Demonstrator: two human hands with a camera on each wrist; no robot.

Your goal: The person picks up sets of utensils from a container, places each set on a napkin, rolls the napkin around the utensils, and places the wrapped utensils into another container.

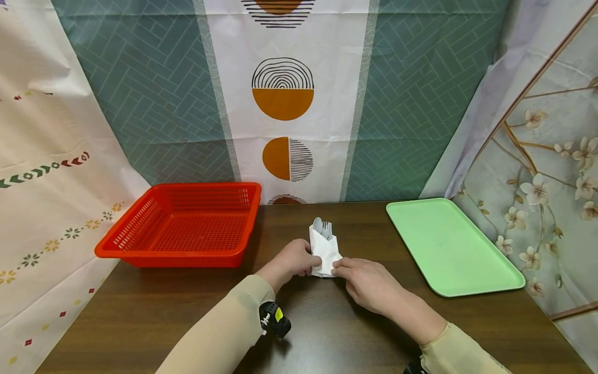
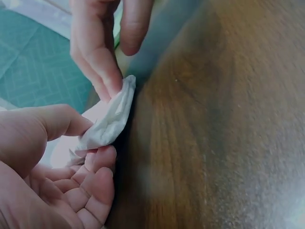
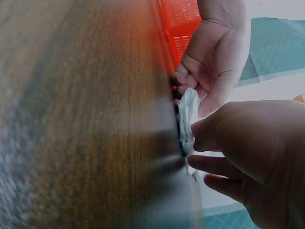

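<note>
A folded white napkin point(image 1: 326, 252) lies on the table in front of me. The bowl of a grey spoon point(image 1: 317, 224) and the tines of a grey fork point(image 1: 326, 229) stick out of its far end. My left hand point(image 1: 295, 258) pinches the napkin's left side near the bottom, thumb on top and fingertips underneath, as the left wrist view shows. From the right, my right hand point(image 1: 369, 283) presses its fingertips on the napkin's lower right edge. In the left wrist view a digit of the right hand point(image 2: 100, 52) hangs apart from the napkin point(image 2: 112, 121).
A red plastic basket point(image 1: 238, 253) with slotted walls stands at the left on the brown wooden table point(image 1: 154, 317). On the right lies a light green tray point(image 1: 455, 244). Patterned cloths point(image 1: 177, 93) hang behind the table and at both sides.
</note>
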